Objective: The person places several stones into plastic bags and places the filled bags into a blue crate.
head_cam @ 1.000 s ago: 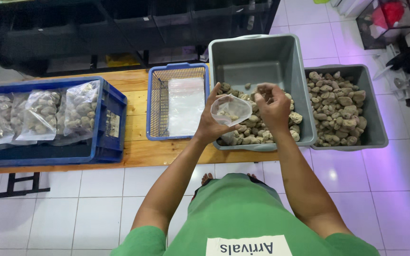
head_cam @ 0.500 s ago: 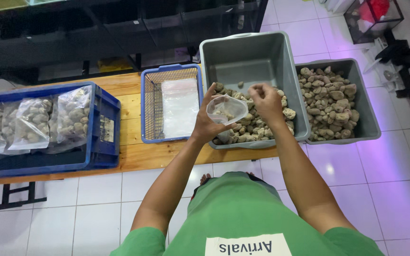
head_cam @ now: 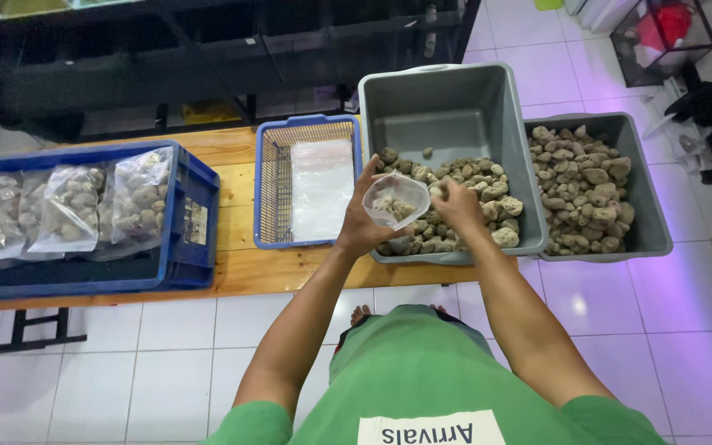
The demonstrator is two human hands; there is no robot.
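Observation:
My left hand (head_cam: pixel 363 221) holds a clear plastic bag (head_cam: pixel 395 200) open, with a few pale stones inside it. My right hand (head_cam: pixel 457 203) is closed on a pale stone at the bag's mouth. Both hands hover over the near end of a grey tub (head_cam: pixel 447 99) that holds a heap of rough pale stones (head_cam: pixel 480 189).
A second grey tub (head_cam: pixel 651 222) full of stones stands to the right. A small blue basket (head_cam: pixel 267 185) with flat clear bags lies left of the tubs. A large blue crate (head_cam: pixel 195 222) with filled bags sits far left on the wooden table (head_cam: pixel 241 268). Dark shelving stands behind.
My right hand has come from the stone heap to the bag's mouth with a stone. The view has shifted slightly.

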